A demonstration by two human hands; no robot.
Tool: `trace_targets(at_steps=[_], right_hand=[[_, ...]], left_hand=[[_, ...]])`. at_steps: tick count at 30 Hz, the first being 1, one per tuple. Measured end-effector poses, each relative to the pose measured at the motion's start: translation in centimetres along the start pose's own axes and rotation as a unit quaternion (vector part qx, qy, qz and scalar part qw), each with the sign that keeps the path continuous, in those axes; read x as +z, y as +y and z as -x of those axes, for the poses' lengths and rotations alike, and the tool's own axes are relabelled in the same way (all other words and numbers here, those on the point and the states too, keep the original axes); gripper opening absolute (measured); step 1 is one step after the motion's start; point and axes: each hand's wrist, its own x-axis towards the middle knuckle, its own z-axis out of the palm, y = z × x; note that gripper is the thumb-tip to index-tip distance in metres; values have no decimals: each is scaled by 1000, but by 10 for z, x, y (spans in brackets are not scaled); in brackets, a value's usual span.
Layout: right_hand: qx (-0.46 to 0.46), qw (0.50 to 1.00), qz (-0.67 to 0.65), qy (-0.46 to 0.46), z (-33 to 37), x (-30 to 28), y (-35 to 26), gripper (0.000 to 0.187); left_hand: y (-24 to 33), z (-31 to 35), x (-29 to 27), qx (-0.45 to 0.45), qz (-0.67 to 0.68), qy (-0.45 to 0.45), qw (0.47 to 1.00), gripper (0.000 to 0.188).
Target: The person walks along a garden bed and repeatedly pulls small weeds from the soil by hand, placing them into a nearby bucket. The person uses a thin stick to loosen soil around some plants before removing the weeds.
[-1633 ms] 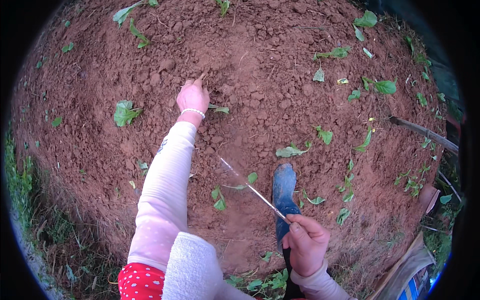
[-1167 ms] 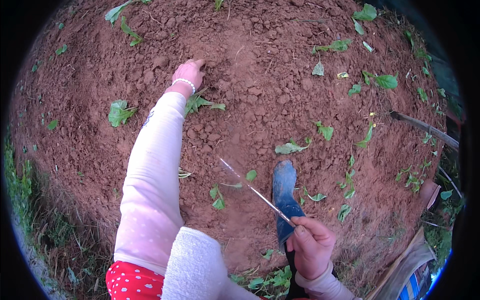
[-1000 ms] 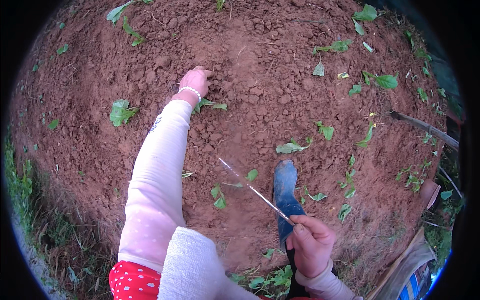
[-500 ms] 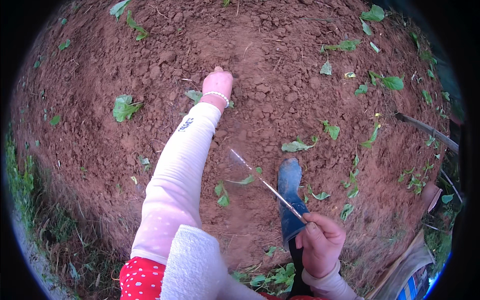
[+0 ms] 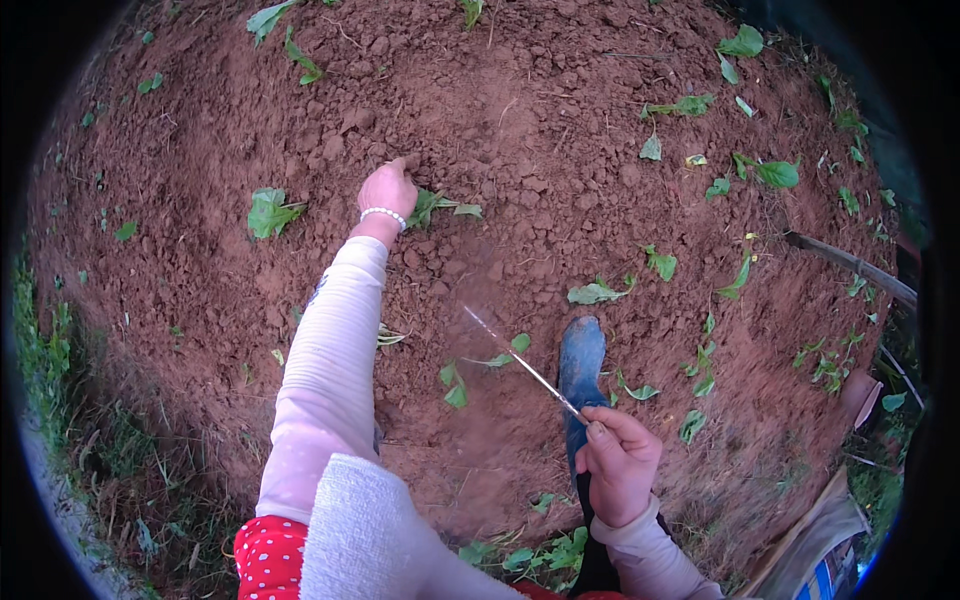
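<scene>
My left hand (image 5: 387, 192) is stretched out over the reddish-brown soil, a beaded bracelet round its wrist. Its fingers are bent in and closed near the ground; whatever they pinch, if anything, is hidden. Close beside it on the right, a leafy green seedling (image 5: 425, 208) lies on the soil. In my right hand (image 5: 622, 465), thumb and fingers pinch one end of a thin, shiny metal rod (image 5: 540, 378). The rod slants up and left above the ground, its far tip blurred.
Leafy seedlings lie scattered over the soil, among them one at the left (image 5: 270, 213) and one near the middle (image 5: 595, 292). A blue boot (image 5: 581, 355) stands by my right hand. A long dark shaft (image 5: 850, 262) juts in at the right. Grass (image 5: 130, 470) borders the lower left.
My left hand has moved left and slightly nearer, uncovering the seedling beside it. My right hand has shifted a little left and up with the rod.
</scene>
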Motion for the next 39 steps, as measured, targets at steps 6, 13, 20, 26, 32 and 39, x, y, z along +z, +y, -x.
trace_targets(at_steps=[6, 13, 20, 26, 32, 39], right_hand=[[-5, 1000, 11, -8, -3, -2, -1, 17], [1, 1000, 15, -10, -1, -4, -3, 18], [-2, 999, 30, -26, -2, -5, -5, 18], [2, 999, 27, -18, -5, -7, -9, 18], [-7, 999, 37, -28, -6, -6, -10, 18], [-3, 999, 37, -11, -8, -1, -6, 17]], left_hand=[[-6, -8, 12, 17, -88, -115, 989, 30], [15, -27, 21, 2, -104, -207, 973, 29], [-38, -54, 70, -111, 93, -253, 957, 43], [-1, -61, 71, -135, 23, -259, 956, 42], [-46, -76, 104, -195, 94, -288, 933, 56], [-40, -39, 72, -34, 96, -188, 977, 26]])
